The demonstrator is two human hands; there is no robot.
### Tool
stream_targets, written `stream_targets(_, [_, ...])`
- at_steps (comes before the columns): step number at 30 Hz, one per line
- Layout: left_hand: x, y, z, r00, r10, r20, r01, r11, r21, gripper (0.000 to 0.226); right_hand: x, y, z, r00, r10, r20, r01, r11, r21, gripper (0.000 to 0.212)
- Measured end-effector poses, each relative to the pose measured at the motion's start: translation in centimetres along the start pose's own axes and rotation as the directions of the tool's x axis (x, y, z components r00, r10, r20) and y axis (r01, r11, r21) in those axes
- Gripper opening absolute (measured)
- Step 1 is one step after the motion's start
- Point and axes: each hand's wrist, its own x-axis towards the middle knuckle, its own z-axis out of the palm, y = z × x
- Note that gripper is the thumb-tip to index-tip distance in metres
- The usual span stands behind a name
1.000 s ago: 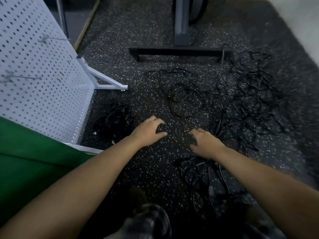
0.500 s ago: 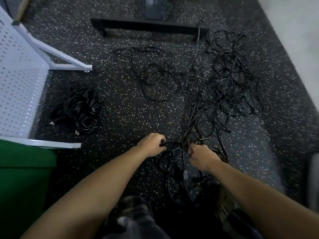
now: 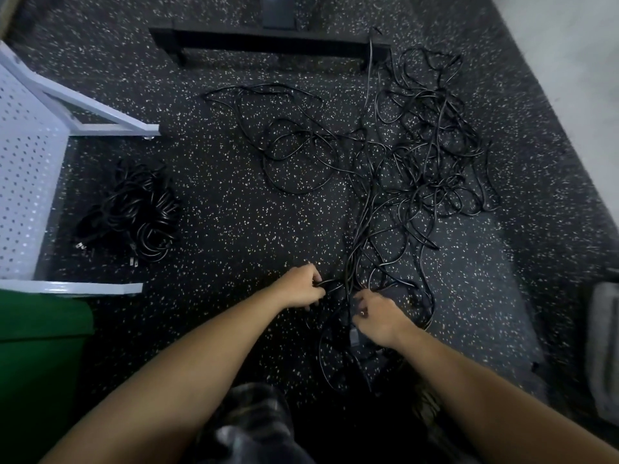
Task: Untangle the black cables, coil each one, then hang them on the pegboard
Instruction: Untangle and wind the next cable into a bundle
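Note:
A big tangle of black cables (image 3: 412, 169) sprawls over the speckled floor ahead and to the right, with strands running down toward my hands. My left hand (image 3: 301, 289) grips a black strand at the near end of the tangle. A short way to its right, my right hand (image 3: 376, 318) has its fingers curled into the strands beside a grey plug (image 3: 354, 336). A bundle of coiled black cables (image 3: 134, 212) lies on the floor at the left. The white pegboard (image 3: 23, 182) stands at the left edge on a white frame.
A black desk foot bar (image 3: 268, 41) crosses the floor at the top. A green surface (image 3: 37, 346) fills the lower left. A pale wall (image 3: 569, 61) runs along the right, and a grey object (image 3: 603, 346) sits at the right edge. My knee shows at the bottom.
The view has tipped down and right, away from the pegboard. Both hands dropped from flat on the floor to the near end of the tangle and closed on strands there.

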Motion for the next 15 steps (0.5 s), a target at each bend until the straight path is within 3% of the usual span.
stream_targets(3, [-0.5,0.0,0.3,0.999,-0.005,0.043,0.007,0.998,-0.065,0.036,-0.4,1.2,1.5,0.997,0.026,0.066,-0.030,0.998,0.061,0.063])
stream_targets(6, [-0.6,-0.1,0.6,0.998,0.020,-0.052,-0.016,0.998,0.067,0.029,-0.7,2.3,2.3,0.997,0.033,0.063,-0.038,0.996,0.086,0.060])
stream_targets(11, [-0.3,0.2,0.4,0.975,0.067,-0.212,-0.019,0.975,0.220,0.016,-0.3,4.2,0.8,0.950,0.085,-0.302,-0.071,0.996,0.055,0.048])
stream_targets(15, [0.0,-0.6,-0.3,0.958,0.067,-0.279,-0.015,0.983,0.181,0.014,0.3,5.3,-0.1,0.951,0.061,-0.302,-0.028,0.993,0.111,0.042])
